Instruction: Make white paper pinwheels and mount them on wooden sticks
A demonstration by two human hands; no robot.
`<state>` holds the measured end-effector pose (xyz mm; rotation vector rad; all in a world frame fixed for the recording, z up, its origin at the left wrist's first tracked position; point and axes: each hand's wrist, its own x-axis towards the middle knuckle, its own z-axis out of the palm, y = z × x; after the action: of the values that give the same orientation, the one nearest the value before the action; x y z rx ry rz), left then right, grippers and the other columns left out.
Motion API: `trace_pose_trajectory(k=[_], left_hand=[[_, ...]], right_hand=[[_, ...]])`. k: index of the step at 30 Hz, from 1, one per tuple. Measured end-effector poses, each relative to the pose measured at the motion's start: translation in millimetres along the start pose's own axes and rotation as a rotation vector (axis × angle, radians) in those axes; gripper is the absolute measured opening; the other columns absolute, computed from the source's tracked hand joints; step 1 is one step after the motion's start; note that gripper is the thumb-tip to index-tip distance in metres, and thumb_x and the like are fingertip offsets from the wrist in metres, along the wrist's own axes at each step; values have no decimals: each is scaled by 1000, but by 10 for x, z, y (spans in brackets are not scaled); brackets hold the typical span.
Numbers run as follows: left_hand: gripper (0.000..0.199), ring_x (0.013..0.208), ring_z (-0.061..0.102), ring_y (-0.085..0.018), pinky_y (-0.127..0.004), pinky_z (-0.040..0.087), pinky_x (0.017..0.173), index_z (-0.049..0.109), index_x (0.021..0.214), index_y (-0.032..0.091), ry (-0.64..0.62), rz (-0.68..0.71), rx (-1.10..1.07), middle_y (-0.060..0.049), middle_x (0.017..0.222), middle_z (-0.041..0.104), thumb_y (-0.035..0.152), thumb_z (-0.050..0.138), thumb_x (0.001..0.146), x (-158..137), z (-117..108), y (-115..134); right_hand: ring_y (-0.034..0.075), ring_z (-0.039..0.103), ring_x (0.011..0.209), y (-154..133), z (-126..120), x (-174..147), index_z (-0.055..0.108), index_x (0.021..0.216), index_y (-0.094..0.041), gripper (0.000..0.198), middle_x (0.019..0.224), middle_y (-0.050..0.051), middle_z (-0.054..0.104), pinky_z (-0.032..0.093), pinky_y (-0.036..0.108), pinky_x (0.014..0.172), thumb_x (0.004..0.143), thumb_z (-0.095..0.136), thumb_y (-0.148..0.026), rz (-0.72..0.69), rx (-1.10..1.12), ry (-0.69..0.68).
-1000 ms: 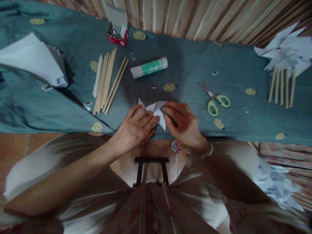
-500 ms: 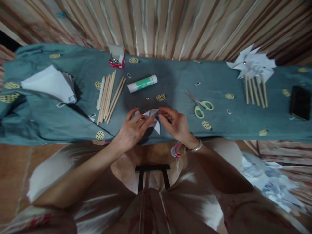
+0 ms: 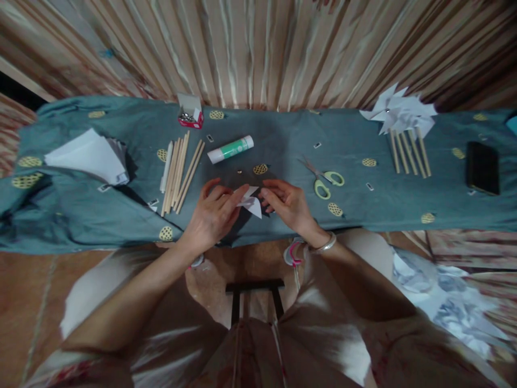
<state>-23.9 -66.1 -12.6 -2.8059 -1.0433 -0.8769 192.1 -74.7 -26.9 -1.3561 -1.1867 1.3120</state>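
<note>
The left hand (image 3: 216, 213) has its fingers bent and closed on a folded piece of white paper (image 3: 252, 206), which sits between the 2 hands, close to the near edge of the table (image 3: 391, 205). The paper's pointed corners stick out past those fingers toward the right. The right hand (image 3: 285, 203) is just beside the paper, its fingers curled in toward it; whether they grip anything, I cannot tell. A bracelet (image 3: 325, 244) circles the right wrist. Just beyond the hands lies a tiny tack (image 3: 239, 171), and behind it a white and green glue stick (image 3: 231, 149) lies at a slant. A pair of scissors (image 3: 322, 178) with green handles rests to the right, blades slightly apart and pointing away. To the left is a bunch of wooden sticks (image 3: 174, 175), with a white stick (image 3: 166, 167) along its left side. Behind them, a small red box (image 3: 190, 123) stands with its lid up and shiny metal pieces inside. A stack of white paper (image 3: 84, 153) lies farther left. White pinwheels (image 3: 406, 110) on sticks lie near the right end, with a dark phone (image 3: 482, 168) beyond them.
</note>
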Motion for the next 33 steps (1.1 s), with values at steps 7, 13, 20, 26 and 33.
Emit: trace_pose_trajectory(k=[7,13,20,26,33], left_hand=[[70,94,68,-19,-49,41,116,37,155,29,72,50,-11,2,93,75,7,57,92,130,-197,75],[68,95,69,-19,-51,41,115,36,156,27,39,93,-25,1,90,73,6,55,94,117,-205,173],[70,98,68,-18,-50,40,116,31,159,25,49,138,12,1,90,74,7,55,95,141,-228,167],[69,101,69,-20,-52,38,118,34,157,27,40,119,-35,0,93,76,7,56,95,158,-209,159],[64,141,49,-32,-57,34,120,49,148,25,52,-142,-321,-12,149,57,22,69,87,133,-165,71]], right_hand=[[15,69,69,-216,95,-101,65,109,-24,50,80,-1,72,58,25,55,74,79,-57,319,371,-202],[15,66,73,-201,149,-77,71,99,-22,38,84,-2,73,52,25,63,66,84,-38,352,454,-118],[13,65,71,-223,148,-78,73,90,-20,31,81,-2,73,50,25,64,63,84,-30,349,511,-147],[15,65,72,-148,163,-43,70,81,-19,28,77,-1,72,51,29,70,60,86,-30,284,526,-197],[20,69,77,-256,67,36,72,77,-20,25,76,1,74,54,34,77,60,87,-31,176,506,-108]])
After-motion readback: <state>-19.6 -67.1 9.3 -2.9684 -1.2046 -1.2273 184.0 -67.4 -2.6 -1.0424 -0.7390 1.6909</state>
